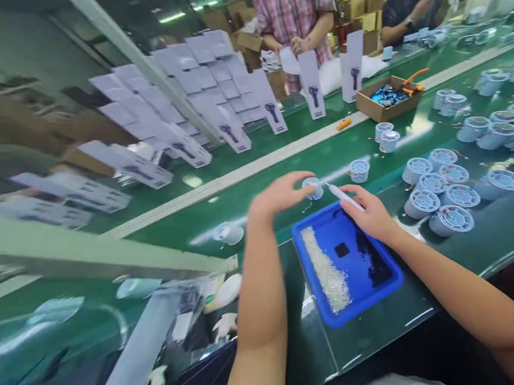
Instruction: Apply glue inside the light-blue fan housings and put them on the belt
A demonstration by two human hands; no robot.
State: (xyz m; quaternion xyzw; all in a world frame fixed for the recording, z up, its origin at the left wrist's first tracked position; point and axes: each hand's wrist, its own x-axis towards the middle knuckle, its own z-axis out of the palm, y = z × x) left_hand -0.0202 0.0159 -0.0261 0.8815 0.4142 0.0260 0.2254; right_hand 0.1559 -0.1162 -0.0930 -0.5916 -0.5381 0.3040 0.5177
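My left hand (278, 196) reaches over the green belt and pinches a small round pale-blue part (312, 187) at its fingertips. My right hand (369, 214) grips a thin white pen-like tool (343, 195) whose tip points at that part. Both hands hover above the far edge of a blue tray (389, 286) that holds a strip of tiny white pieces (327, 271) and a small black square (341, 249).
Several round pale-blue parts (440, 197) lie on the belt at right, another (359, 170) just beyond my hands. Light purple product boxes (203, 93) stand at the back left. A cardboard box (386, 98) sits farther on. A person in a plaid shirt (295, 14) works across the line.
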